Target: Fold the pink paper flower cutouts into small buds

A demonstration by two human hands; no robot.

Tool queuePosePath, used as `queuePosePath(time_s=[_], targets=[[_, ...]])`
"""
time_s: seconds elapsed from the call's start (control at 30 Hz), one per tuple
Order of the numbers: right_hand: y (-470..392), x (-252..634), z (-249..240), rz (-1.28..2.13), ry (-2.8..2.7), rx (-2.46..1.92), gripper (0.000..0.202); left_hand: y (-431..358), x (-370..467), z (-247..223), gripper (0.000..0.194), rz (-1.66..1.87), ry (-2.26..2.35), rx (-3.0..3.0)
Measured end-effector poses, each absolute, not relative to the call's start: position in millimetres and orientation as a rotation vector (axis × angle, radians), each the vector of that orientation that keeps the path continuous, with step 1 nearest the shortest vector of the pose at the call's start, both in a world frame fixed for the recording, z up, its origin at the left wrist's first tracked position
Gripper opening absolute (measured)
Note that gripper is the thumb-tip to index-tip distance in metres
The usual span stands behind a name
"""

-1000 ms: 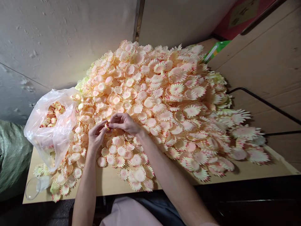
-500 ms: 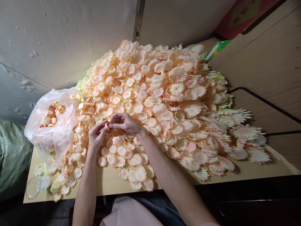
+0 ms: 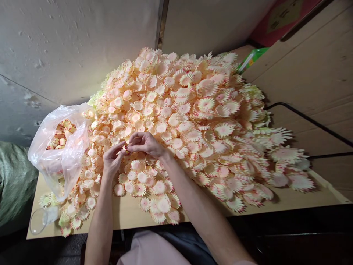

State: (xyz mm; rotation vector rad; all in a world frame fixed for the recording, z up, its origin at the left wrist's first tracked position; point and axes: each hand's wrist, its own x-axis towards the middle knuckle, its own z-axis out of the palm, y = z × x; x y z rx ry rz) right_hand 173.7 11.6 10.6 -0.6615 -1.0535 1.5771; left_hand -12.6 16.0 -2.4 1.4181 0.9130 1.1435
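Head camera view: a small, curled piece with red-and-yellow edges (image 3: 125, 148) is held between the two hands, above the near, left part of a large heap of pale flower-like pieces (image 3: 182, 110). It is pinched between the thumb and fingers of the left hand (image 3: 112, 156), and its other side is met by the fingertips of the right hand (image 3: 146, 144). The right fingers are bent, with the thumb and forefinger brought close together at the piece; whether it is gripped or only touched by them cannot be told. The small piece is partly hidden by the fingers.

Most of the bench (image 3: 132, 217) is covered by the heap, whose pieces are cream and pink, with toothed rims, many tipped in red. At the heap's left side, an open, translucent plastic bag (image 3: 73, 154) is set, and small rolled pieces (image 3: 62, 134) are seen inside it. Near the bench's left corner, a clear round container (image 3: 38, 221) is placed just beside some loose pieces. Beyond the bench's left edge, a green sack (image 3: 13, 184) is seen. Behind the heap, at the right, a green packet (image 3: 252, 59) is partly covered.
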Motion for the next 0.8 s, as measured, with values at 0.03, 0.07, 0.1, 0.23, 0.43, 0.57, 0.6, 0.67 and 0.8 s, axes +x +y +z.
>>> queuePosePath(time_s=[0.03,0.07,0.1,0.23,0.43,0.57,0.6,0.67,0.8], targets=[[11.7,174.1,10.0,1.577,-1.055,-0.661,0.025,16.1,-12.6,-2.4,0.035,1.148,0.914,1.418],[11.8,174.4,9.5,1.577,-1.057,-0.659,0.025,16.1,-12.6,-2.4,0.035,1.150,0.918,1.420],[11.8,174.7,9.1,1.578,-1.060,-0.656,0.025,16.1,-12.5,-2.3,0.035,1.152,0.925,1.422],[12.0,175.9,8.9,1.577,-1.060,-0.642,0.025,15.9,-11.9,-0.8,0.036,1.153,0.939,1.423],[12.4,177.3,9.5,1.577,-1.073,-0.652,0.025,14.7,-10.8,1.9,0.035,1.142,0.944,1.419],[12.8,176.9,9.5,1.568,-1.074,-0.670,0.025,14.7,-10.7,2.6,0.034,1.161,0.939,1.428],[12.9,176.8,9.8,1.565,-1.069,-0.678,0.025,14.8,-10.7,2.7,0.034,1.163,0.939,1.426],[12.9,176.4,10.5,1.563,-1.053,-0.696,0.024,14.9,-10.6,2.7,0.034,1.162,0.939,1.417],[12.2,176.0,11.9,1.572,-1.018,-0.709,0.026,15.0,-10.6,1.2,0.034,1.139,0.939,1.437]])
